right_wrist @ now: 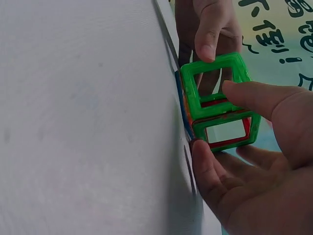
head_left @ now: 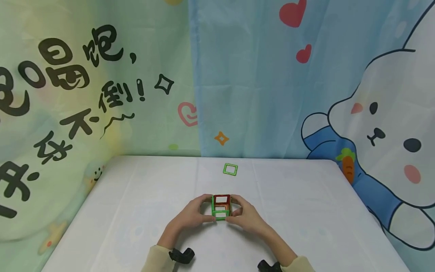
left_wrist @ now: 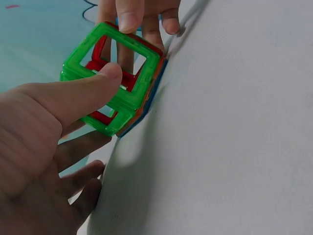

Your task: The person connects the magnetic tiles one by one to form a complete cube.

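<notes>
A small box of square magnetic tiles [head_left: 221, 212] stands near the middle of the white table, between both hands. Its frames are green, red and orange, and a blue edge shows along the table side in both wrist views. From the left, my left hand [head_left: 190, 215] grips the box, thumb on a green tile [left_wrist: 131, 101] and fingers round behind. My right hand [head_left: 249, 217] holds the opposite side, with its thumb on the green face [right_wrist: 192, 100] and a fingertip at the lower corner. The far fingers are partly hidden behind the tiles.
One loose green square tile [head_left: 230, 173] lies flat farther back, near the table's rear edge. The white-covered table [head_left: 136, 181] meets a printed curtain [head_left: 251, 94] behind it. Black wrist straps [head_left: 182, 256] sit at both cuffs.
</notes>
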### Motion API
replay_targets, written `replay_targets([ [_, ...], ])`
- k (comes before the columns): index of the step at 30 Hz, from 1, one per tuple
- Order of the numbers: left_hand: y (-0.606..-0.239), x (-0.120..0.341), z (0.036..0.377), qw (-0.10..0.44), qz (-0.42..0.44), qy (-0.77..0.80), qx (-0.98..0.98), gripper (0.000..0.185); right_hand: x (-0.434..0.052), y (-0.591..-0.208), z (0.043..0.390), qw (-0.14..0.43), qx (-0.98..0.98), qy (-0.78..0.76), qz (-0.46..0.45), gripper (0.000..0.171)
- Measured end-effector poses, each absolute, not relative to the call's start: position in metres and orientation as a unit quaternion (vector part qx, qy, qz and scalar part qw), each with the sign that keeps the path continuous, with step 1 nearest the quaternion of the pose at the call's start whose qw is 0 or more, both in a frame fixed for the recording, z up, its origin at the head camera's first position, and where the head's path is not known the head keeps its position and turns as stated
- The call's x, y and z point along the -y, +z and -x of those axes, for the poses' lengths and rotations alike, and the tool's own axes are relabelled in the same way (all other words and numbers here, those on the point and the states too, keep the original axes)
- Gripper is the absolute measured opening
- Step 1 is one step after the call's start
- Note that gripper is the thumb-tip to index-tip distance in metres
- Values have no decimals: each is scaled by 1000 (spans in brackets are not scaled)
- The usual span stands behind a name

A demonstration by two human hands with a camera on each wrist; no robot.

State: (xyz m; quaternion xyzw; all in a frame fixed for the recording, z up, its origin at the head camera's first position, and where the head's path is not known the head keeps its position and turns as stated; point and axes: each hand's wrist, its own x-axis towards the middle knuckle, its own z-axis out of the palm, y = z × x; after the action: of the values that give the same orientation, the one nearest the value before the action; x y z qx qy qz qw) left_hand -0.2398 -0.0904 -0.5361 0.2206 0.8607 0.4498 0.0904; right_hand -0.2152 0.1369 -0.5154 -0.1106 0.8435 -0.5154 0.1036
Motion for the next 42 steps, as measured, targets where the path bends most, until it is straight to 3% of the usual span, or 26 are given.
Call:
replay_targets([
  [9, -537, 91, 241, 88, -210, 450, -863, 66, -138, -518, 218, 85, -841, -520, 121, 65],
  [36, -540, 93, 243, 83, -218, 431, -872, 60, -144, -519, 223, 94, -825, -529, 175, 71],
  [42, -539, 95, 243, 101, -222, 434, -868, 58, -147, -514, 220, 98, -822, -517, 218, 55],
])
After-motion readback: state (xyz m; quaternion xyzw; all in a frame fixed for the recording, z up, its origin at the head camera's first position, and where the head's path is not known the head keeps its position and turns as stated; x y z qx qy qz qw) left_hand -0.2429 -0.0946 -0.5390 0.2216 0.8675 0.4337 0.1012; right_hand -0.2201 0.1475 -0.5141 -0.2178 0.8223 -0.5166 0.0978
